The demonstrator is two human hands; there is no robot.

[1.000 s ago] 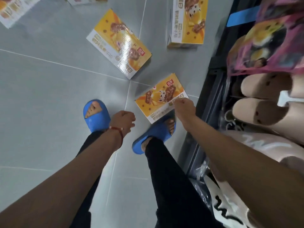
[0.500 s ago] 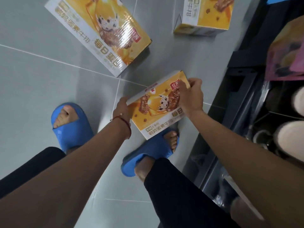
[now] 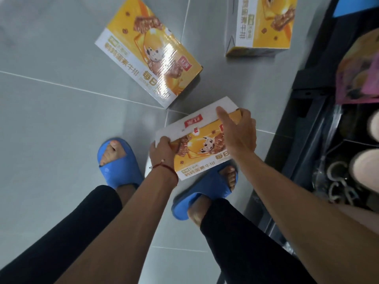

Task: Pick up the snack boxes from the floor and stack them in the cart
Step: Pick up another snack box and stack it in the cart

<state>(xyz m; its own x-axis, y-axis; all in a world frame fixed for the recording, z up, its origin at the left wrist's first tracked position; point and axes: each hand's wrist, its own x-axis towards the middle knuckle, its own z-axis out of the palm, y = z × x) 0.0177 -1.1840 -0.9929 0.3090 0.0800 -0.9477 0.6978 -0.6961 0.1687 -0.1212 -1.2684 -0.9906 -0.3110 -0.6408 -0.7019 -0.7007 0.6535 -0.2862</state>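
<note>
Head view, the only one I've got. The snack box (image 3: 202, 147) is a flat cardboard carton with an orange-yellow printed face, a white band along the long sides, a picture of brown snack pieces and a speckled egg, a small red logo, and Chinese lettering I read upside down from here. It is up between both hands, tilted, its near edge covering part of my right slipper (image 3: 205, 191), with the cart (image 3: 307, 124) just to its right.

My left hand (image 3: 162, 149) grips the near-left corner, fingers curled over the white edge. There is a red string bracelet (image 3: 167, 168) on that wrist. My right hand (image 3: 241, 136) clamps the right end, one digit laid out straight along the top and the rest wrapped round the far edge.

Counts:
- Three boxes of the same print: one held and two on the grey tiled floor (image 3: 51, 124).
- The second box (image 3: 149, 58) lies flat and slanted just beyond the held one, not touching it.
- The third box (image 3: 260, 25) stands on an edge at the top, cut off by the frame, near the cart.
- Two hands, both on the one box.
- Two blue slippers; the left slipper (image 3: 119, 167) is beside my left wrist.
- One dark cart along the right side, with a pink bag (image 3: 361, 66) inside; the other things in it are too blurred to name.
</note>
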